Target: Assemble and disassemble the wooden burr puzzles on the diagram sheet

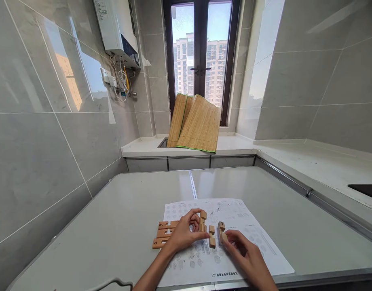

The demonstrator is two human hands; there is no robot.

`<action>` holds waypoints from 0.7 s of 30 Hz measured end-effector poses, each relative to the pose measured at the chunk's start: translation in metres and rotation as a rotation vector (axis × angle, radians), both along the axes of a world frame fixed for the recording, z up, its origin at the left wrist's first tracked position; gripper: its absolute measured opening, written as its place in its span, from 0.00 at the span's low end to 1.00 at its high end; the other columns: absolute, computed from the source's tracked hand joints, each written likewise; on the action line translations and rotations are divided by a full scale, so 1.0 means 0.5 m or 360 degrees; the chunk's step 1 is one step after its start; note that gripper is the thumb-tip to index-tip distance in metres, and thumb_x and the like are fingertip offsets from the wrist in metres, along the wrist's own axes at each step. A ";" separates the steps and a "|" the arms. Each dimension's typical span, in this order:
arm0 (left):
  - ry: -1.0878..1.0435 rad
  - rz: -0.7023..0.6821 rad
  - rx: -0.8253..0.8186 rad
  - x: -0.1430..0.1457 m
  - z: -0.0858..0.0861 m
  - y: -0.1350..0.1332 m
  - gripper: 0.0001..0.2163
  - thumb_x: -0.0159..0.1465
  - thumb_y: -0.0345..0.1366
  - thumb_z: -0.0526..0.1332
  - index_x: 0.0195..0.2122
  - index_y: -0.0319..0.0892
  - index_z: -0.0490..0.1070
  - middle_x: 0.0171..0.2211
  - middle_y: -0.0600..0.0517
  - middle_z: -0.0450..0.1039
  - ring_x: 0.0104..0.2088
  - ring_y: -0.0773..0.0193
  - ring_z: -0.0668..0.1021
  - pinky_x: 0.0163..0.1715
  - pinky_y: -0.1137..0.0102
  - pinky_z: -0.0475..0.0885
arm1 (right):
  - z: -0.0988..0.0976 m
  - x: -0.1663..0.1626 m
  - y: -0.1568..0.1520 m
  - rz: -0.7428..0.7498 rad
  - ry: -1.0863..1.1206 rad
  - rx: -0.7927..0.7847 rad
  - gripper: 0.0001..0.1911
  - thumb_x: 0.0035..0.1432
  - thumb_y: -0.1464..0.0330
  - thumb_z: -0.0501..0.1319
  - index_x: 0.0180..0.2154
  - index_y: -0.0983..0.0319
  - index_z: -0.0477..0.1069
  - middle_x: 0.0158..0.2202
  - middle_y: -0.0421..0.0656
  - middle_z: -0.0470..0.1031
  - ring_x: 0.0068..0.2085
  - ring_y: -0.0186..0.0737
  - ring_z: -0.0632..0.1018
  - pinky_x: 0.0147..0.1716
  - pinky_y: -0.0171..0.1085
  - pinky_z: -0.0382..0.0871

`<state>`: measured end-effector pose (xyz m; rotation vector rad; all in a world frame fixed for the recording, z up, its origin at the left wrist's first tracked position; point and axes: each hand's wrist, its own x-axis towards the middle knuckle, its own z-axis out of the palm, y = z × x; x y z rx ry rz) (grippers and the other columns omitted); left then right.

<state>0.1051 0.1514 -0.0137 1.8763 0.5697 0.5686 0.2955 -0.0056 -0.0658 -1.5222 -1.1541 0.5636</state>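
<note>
My left hand (187,230) is closed on a notched wooden puzzle piece (203,216), thumb at its lower end and fingers at its upper end, so the piece stands lengthwise between them. To the right, my right hand (245,252) pinches the near end of another notched wooden puzzle piece (221,225), which has a dark mark on its far end. A third notched piece (212,241) rests on the printed sheet (234,214) between the hands, untouched. Several flat wooden pieces with dark numbers, such as the lowest one (159,243), lie left of my left hand, partly hidden behind it.
The sheet lies on a pale folding table (128,226) with a seam down its middle. Beyond the table, a bamboo mat (199,123) leans against the window on a white counter (234,141). A dark curved object (113,281) shows at the near edge.
</note>
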 end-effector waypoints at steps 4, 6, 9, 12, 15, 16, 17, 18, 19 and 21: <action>-0.0075 -0.0006 -0.0177 0.005 -0.002 -0.009 0.34 0.53 0.41 0.76 0.59 0.45 0.65 0.33 0.57 0.70 0.34 0.66 0.70 0.39 0.69 0.68 | -0.004 0.003 0.000 0.0044 0.0385 0.0079 0.21 0.56 0.51 0.68 0.44 0.57 0.74 0.41 0.46 0.82 0.41 0.49 0.81 0.44 0.41 0.73; -0.0067 -0.0008 -0.0209 0.007 -0.002 -0.015 0.35 0.53 0.41 0.75 0.60 0.47 0.64 0.34 0.56 0.72 0.33 0.66 0.71 0.39 0.69 0.68 | 0.001 0.004 0.004 0.0053 0.0565 0.0129 0.22 0.53 0.51 0.70 0.43 0.58 0.73 0.42 0.47 0.82 0.38 0.49 0.81 0.39 0.40 0.74; -0.0043 -0.0028 -0.0227 0.012 0.003 -0.024 0.34 0.54 0.41 0.74 0.60 0.48 0.64 0.34 0.56 0.73 0.32 0.66 0.72 0.38 0.69 0.69 | 0.022 0.002 0.010 0.0008 0.0817 0.0180 0.25 0.49 0.50 0.72 0.42 0.58 0.72 0.45 0.50 0.82 0.37 0.49 0.80 0.31 0.38 0.72; -0.0018 -0.0051 -0.0186 0.015 0.010 -0.032 0.34 0.54 0.42 0.74 0.61 0.48 0.64 0.35 0.56 0.73 0.31 0.67 0.73 0.38 0.69 0.69 | 0.044 -0.007 0.018 -0.0002 0.0997 0.0223 0.25 0.50 0.49 0.71 0.44 0.57 0.72 0.46 0.49 0.82 0.34 0.44 0.78 0.29 0.38 0.70; -0.0010 -0.0042 -0.0146 0.018 0.010 -0.037 0.34 0.55 0.41 0.73 0.61 0.48 0.63 0.35 0.56 0.74 0.31 0.67 0.74 0.38 0.69 0.70 | 0.053 -0.021 0.026 0.0014 0.1129 0.0255 0.26 0.55 0.51 0.69 0.51 0.55 0.71 0.48 0.47 0.81 0.30 0.38 0.73 0.32 0.38 0.71; -0.0007 -0.0037 -0.0138 0.018 0.008 -0.038 0.34 0.55 0.40 0.73 0.61 0.48 0.63 0.35 0.56 0.74 0.31 0.67 0.74 0.37 0.70 0.70 | 0.052 -0.027 0.029 0.0016 0.1189 0.0262 0.26 0.55 0.51 0.69 0.52 0.54 0.70 0.48 0.47 0.80 0.29 0.37 0.72 0.32 0.38 0.71; -0.0003 -0.0033 -0.0134 0.019 0.005 -0.038 0.34 0.55 0.39 0.73 0.61 0.48 0.62 0.35 0.55 0.75 0.31 0.67 0.74 0.36 0.70 0.70 | 0.050 -0.031 0.031 0.0018 0.1258 0.0271 0.26 0.56 0.51 0.69 0.53 0.54 0.70 0.47 0.46 0.80 0.29 0.36 0.71 0.32 0.37 0.71; 0.0003 -0.0033 -0.0132 0.019 0.002 -0.039 0.34 0.55 0.39 0.73 0.62 0.47 0.62 0.36 0.55 0.75 0.30 0.67 0.75 0.35 0.71 0.69 | 0.047 -0.036 0.034 0.0016 0.1335 0.0284 0.26 0.55 0.51 0.69 0.52 0.53 0.71 0.46 0.45 0.80 0.29 0.36 0.71 0.31 0.37 0.71; 0.0010 -0.0036 -0.0135 0.020 -0.002 -0.039 0.34 0.55 0.39 0.73 0.62 0.47 0.62 0.36 0.55 0.76 0.30 0.68 0.75 0.34 0.71 0.69 | 0.044 -0.040 0.036 0.0014 0.1412 0.0298 0.25 0.55 0.51 0.69 0.51 0.53 0.71 0.44 0.44 0.80 0.30 0.36 0.72 0.31 0.37 0.71; 0.0022 -0.0044 -0.0146 0.020 -0.009 -0.040 0.34 0.55 0.39 0.73 0.62 0.47 0.61 0.37 0.55 0.76 0.29 0.68 0.75 0.33 0.72 0.69 | 0.038 -0.048 0.040 0.0017 0.1528 0.0306 0.24 0.55 0.51 0.70 0.49 0.53 0.72 0.40 0.42 0.78 0.31 0.38 0.73 0.30 0.36 0.72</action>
